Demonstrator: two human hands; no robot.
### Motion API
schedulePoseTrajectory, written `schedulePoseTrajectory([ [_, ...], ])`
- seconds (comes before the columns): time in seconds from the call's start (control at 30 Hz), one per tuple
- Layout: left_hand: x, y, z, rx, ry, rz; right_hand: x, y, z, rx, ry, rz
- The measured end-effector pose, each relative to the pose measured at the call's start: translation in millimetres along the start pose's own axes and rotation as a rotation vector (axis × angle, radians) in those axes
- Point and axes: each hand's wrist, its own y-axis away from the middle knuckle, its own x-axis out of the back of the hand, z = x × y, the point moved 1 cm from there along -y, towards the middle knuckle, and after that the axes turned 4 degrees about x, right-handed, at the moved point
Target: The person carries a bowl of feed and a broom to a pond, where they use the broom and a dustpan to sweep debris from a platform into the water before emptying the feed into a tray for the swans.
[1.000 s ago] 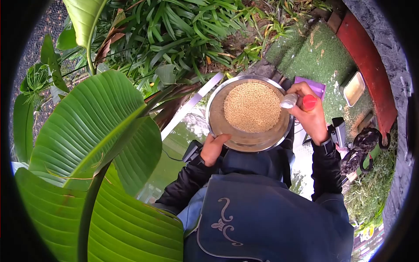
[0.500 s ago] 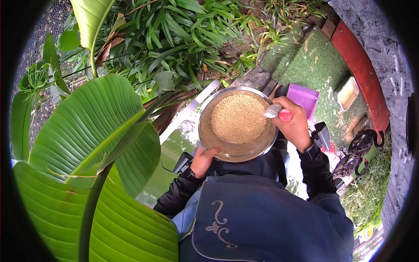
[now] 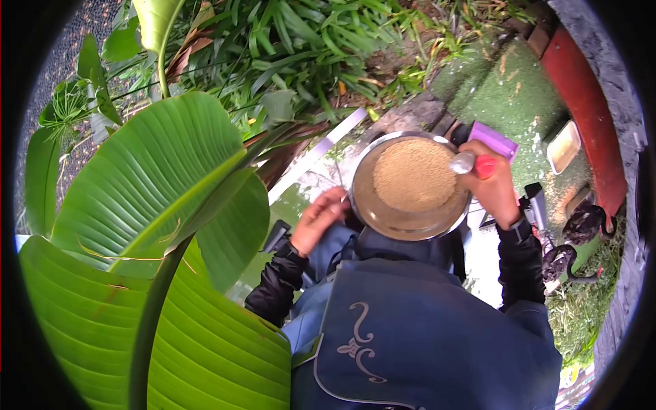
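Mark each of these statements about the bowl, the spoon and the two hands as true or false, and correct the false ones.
1. The round metal bowl holds a heap of tan grain. True.
2. The right hand holds a spoon with a red handle at the bowl's rim. True.
3. The spoon's handle is blue. False: it is red, with a silver scoop.
4. The left hand is at the bowl's left edge. True, though whether it grips the rim is unclear.
5. The bowl is empty. False: grain fills its middle.
6. The purple tray lies left of the large green leaf. False: it lies to the right, beyond the right hand.
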Motion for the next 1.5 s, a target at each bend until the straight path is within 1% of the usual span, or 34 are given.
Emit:
schedulePoseTrajectory([
  [0.07, 71, 2, -47, -0.11, -0.282, 0.229, -1, -1, 2, -0.014, 0.007, -0.012],
  [0.13, 143, 12, -89, -0.013, -0.843, 0.482, 0, -1, 3, -0.004, 0.027, 0.007],
  [0.17, 174, 16, -109, 0.033, -1.034, 0.579, 0, -1, 4, 0.007, 0.038, 0.011],
  [0.2, 208, 27, -132, 0.069, -1.117, 0.685, -1, 0, 5, -0.018, 0.039, 0.02],
  [0.27, 267, 46, -167, 0.118, -1.155, 0.874, -1, -1, 5, 0.016, 0.048, 0.004],
  [0.3, 292, 57, -181, 0.133, -1.131, 0.95, 0, 0, 5, -0.025, 0.04, -0.015],
  [0.33, 314, 72, -195, 0.145, -1.091, 1.013, -1, 2, 7, -0.044, 0.042, -0.014],
  [0.37, 329, 86, -210, 0.21, -1.061, 1.023, -1, 2, 8, -0.045, 0.034, -0.011],
  [0.4, 341, 105, -228, 0.325, -1.037, 1.011, -1, 2, 9, -0.042, 0.025, -0.006],
  [0.43, 349, 129, -254, 0.595, -1.074, 0.954, -1, 3, 10, -0.063, 0.013, -0.01],
  [0.47, 353, 152, -277, 0.865, -1.121, 0.847, 1, 5, 9, -0.058, 0.014, -0.011],
  [0.5, 335, 174, -285, 0.999, -1.052, 0.811, 3, 5, 7, -0.043, 0.041, -0.002],
  [0.53, 317, 198, -300, 1.096, -0.926, 0.827, 5, 5, 6, -0.027, 0.068, 0.01],
  [0.57, 293, 221, -310, 1.131, -0.758, 0.882, 5, 5, 6, -0.026, 0.046, 0.034],
  [0.63, 254, 249, -320, 1.106, -0.431, 1.035, 6, 7, 7, -0.037, 0.022, 0.046],
  [0.7, 232, 260, -319, 1.032, -0.161, 1.177, 9, 4, 10, -0.026, 0.027, 0.076],
  [0.77, 234, 259, -311, 0.926, 0.02, 1.285, 11, 1, 9, -0.042, 0.013, 0.069],
  [0.8, 242, 247, -304, 0.868, 0.067, 1.318, 10, 2, 8, -0.073, -0.004, 0.059],
  [0.83, 253, 227, -294, 0.836, 0.091, 1.31, 9, 1, 8, -0.076, -0.003, 0.053],
  [0.87, 263, 202, -283, 0.812, 0.097, 1.288, 9, -1, 9, -0.074, 0.0, 0.061],
  [0.93, 303, 142, -262, 0.928, 0.083, 1.14, 5, -1, 14, -0.049, -0.028, 0.113],
  [1.0, 325, 86, -245, 0.851, -0.036, 1.086, 5, 1, 14, -0.065, -0.06, 0.114],
  [1.07, 335, 39, -236, 0.738, -0.22, 1.033, 6, 1, 7, -0.069, 0.04, 0.083],
  [1.13, 337, 16, -239, 0.691, -0.369, 0.972, 2, 5, 13, -0.107, -0.053, 0.094],
  [1.2, 328, 18, -250, 0.705, -0.478, 0.921, 1, 6, 12, -0.135, -0.083, 0.1],
  [1.27, 317, 35, -260, 0.749, -0.544, 0.892, 8, 6, 12, -0.093, 0.051, 0.078],
  [1.3, 314, 41, -264, 0.763, -0.559, 0.884, 11, 4, 10, -0.118, 0.018, 0.094],
  [1.33, 309, 53, -266, 0.782, -0.565, 0.884, 14, 4, 8, -0.146, -0.019, 0.111],
  [1.37, 304, 62, -265, 0.794, -0.552, 0.89, 19, 3, 6, -0.148, 0.007, 0.109],
  [1.47, 301, 75, -257, 0.801, -0.519, 0.917, 29, -3, 6, -0.122, -0.021, 0.111],
  [1.5, 304, 76, -254, 0.798, -0.516, 0.926, 32, -5, 9, -0.077, -0.02, 0.109],
])
